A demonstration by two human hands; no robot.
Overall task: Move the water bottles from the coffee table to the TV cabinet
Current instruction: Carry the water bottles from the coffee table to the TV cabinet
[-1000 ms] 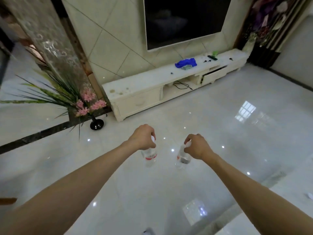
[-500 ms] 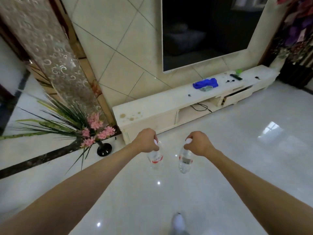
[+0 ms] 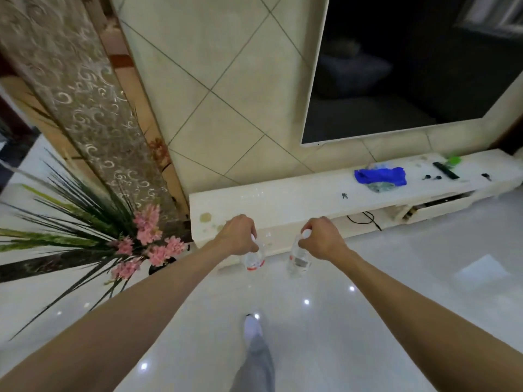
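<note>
My left hand (image 3: 237,232) grips the cap end of a clear water bottle (image 3: 254,259) with a red band on its label, and the bottle hangs down from the fingers. A second clear water bottle (image 3: 297,259) hangs the same way from my right hand (image 3: 319,236). Both bottles are in the air in front of the left end of the long white TV cabinet (image 3: 288,196), just short of its front edge. The coffee table is out of view.
A blue cloth (image 3: 380,176), a black remote (image 3: 445,170), a green object (image 3: 453,159) and small dark bits lie on the cabinet's right half. A vase of pink flowers and long leaves (image 3: 147,241) stands left of the cabinet. The TV (image 3: 410,66) hangs above. My foot (image 3: 252,328) steps on glossy floor.
I have walked closer to the TV cabinet; it now fills more of the view. Both hands still carry their bottles, now right at the cabinet's front left end.
</note>
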